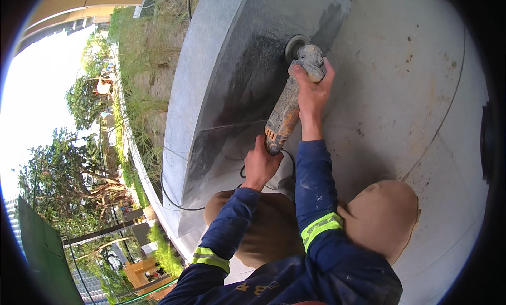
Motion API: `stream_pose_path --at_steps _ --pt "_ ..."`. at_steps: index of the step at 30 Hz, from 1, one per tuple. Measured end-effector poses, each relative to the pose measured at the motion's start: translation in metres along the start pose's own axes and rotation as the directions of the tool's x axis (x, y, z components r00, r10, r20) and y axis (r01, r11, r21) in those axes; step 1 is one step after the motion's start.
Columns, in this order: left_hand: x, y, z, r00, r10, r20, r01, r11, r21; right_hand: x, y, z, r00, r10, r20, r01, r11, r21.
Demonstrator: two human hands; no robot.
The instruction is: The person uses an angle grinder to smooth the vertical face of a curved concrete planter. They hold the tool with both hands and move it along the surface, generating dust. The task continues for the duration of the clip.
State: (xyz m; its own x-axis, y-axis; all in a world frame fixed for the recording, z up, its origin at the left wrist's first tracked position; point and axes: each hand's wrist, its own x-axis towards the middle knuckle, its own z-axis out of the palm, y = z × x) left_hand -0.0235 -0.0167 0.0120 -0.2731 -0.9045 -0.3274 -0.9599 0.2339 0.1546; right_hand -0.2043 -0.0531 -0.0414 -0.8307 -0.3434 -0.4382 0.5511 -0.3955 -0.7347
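Note:
Both my hands hold a dusty angle grinder (283,111) with orange showing through on its body. My left hand (260,164) is wrapped round its rear end, where the cord comes out. Near the head, my right hand (315,91) grips it with thumb and fingers around the casing. The round disc (295,46) is against or very close to the side face of a curved grey stone wall (211,102); contact cannot be made out. That face is dark and smeared around the disc, paler lower down, with a thin joint line across it.
A black cord (176,204) loops from the grinder over the wall. Grass (145,68) grows beyond the wall's top. My bent knees in brown trousers (382,215) are close below my arms. The pale floor (400,94) has dark specks and a curved joint.

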Motion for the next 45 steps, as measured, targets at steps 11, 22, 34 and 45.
stream_pose_path --at_steps 11,22,34,45 --pt "0.004 -0.001 0.007 0.998 0.033 -0.061 -0.038 0.996 -0.084 -0.002 -0.004 0.009 0.982 -0.176 0.071 0.178 0.984 -0.017" --pt "0.010 0.002 0.018 0.999 -0.007 -0.038 0.004 0.998 -0.062 0.012 0.005 0.000 0.983 -0.179 0.043 0.180 0.983 -0.025" --pt "0.018 0.004 0.024 0.999 -0.003 -0.033 0.001 0.998 -0.059 0.013 -0.004 -0.002 0.991 -0.133 0.032 0.134 0.991 -0.016" --pt "0.022 0.003 0.027 0.999 0.033 0.007 -0.033 0.999 0.002 0.022 0.007 -0.008 0.998 -0.060 -0.007 0.059 0.997 -0.054"
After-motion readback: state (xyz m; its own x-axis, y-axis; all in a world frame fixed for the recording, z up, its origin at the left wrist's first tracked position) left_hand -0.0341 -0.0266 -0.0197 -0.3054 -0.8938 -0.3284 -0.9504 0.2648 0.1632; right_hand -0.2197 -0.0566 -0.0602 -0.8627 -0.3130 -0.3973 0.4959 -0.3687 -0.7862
